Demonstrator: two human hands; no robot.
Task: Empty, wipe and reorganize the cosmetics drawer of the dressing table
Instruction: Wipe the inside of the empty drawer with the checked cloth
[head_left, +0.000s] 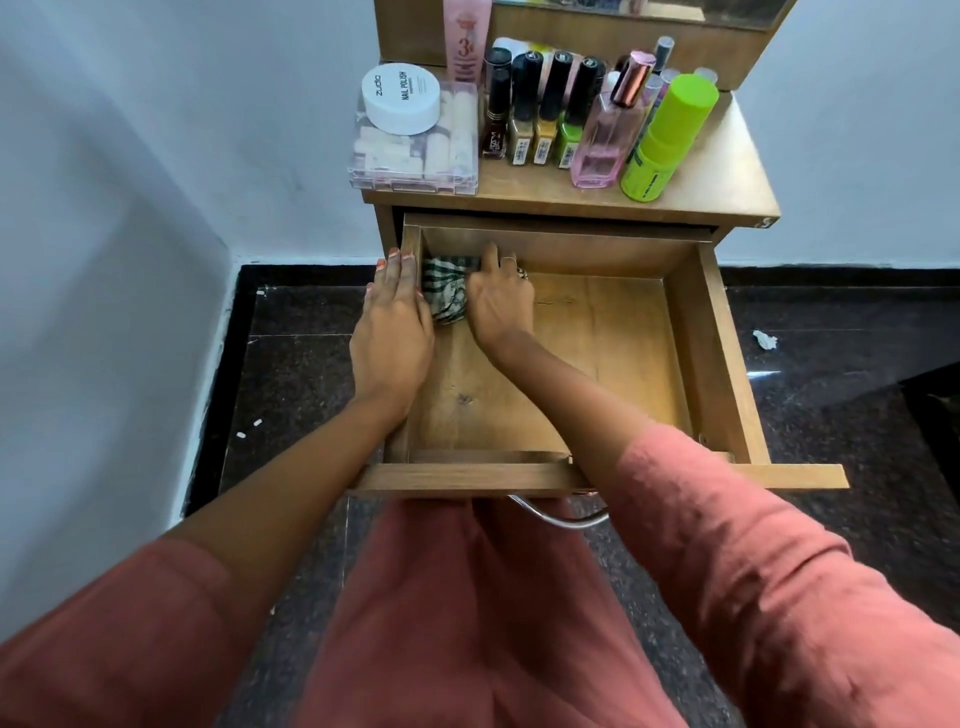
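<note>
The left hand (392, 332) lies flat, fingers straight, on the left wall of the drawer (722, 353), steadying it. Just beside it, in the far left corner, the right hand (498, 306) grips a bunched striped cloth (447, 291). It would be best to press the cloth into that corner, sweep along the far wall to the right corner, then work forward in rows. The bottles (550, 114) stand on the surface (727, 176) above.

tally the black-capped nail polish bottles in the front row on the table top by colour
dark red bottle: 1
gold bottles: 2
green bottle: 1
total: 4
</note>
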